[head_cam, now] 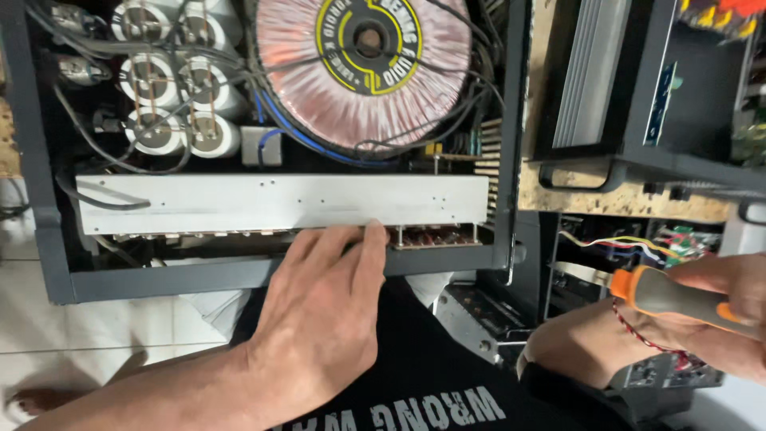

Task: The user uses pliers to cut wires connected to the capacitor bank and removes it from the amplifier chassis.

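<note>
My left hand lies flat and slack, holding nothing, fingertips on the near edge of the one aluminium bar in the open case. Behind the bar stand six capacitors at far left and one big ring transformer, with wires crowding between them. My right hand, near right, is wrapped round one grey and orange screwdriver; its tip seems hidden. Other open units fill the right.
</note>
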